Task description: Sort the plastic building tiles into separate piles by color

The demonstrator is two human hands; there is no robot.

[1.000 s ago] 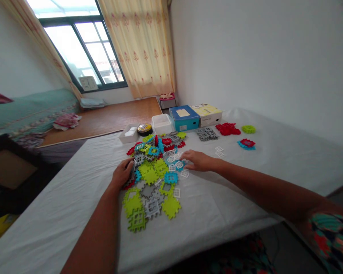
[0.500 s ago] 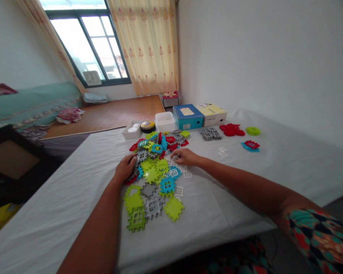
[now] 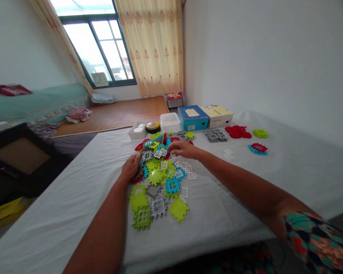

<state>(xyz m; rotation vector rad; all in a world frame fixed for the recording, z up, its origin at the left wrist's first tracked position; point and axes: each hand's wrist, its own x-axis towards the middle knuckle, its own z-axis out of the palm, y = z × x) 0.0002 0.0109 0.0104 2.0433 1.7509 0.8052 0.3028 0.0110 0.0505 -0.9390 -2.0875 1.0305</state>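
Near mid-frame, the white lattice pieces [image 3: 184, 166] lie just below the curled right hand [image 3: 184, 148], farther from the left hand [image 3: 131, 166]; whether either grasps anything, I cannot tell.

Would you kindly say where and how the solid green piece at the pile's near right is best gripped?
Probably pinch the green piece by its toothed right edge, from the right: it lies flat, that edge facing white cloth, with a grey piece to its left.
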